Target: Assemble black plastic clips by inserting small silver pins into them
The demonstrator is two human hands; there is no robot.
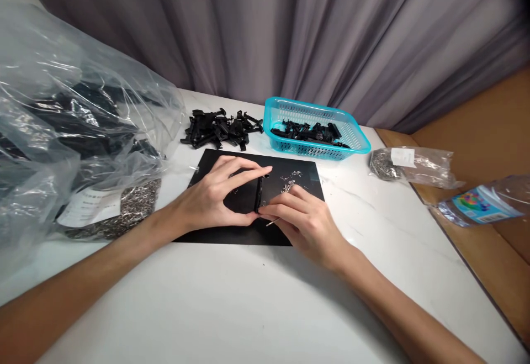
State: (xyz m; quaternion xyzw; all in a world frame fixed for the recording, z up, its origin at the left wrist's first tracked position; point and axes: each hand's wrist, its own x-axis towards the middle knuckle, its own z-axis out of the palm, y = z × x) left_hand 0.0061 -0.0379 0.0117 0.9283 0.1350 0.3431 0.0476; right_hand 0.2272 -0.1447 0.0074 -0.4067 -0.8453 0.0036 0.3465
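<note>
My left hand [215, 193] is closed on a narrow black plastic part [259, 194], with the thumb at its near end and the fingers at its far end. The part stands lengthwise over a black mat [232, 234]. My right hand [304, 217] is pinched at the part's near end, its fingertips touching or almost touching it. A thin metal pin-like piece [272, 222] sticks out from between the right fingers; the rest of it is hidden. Beyond the right hand, small shiny metal pieces [289, 186] lie loose on the mat.
Behind the mat are a pile of black plastic parts [219, 129] and a blue basket [360, 137] holding more. Clear bags [136, 204] with metal pieces and black parts crowd the left. A smaller bag [387, 164] and a plastic bottle [484, 204] lie at right.
</note>
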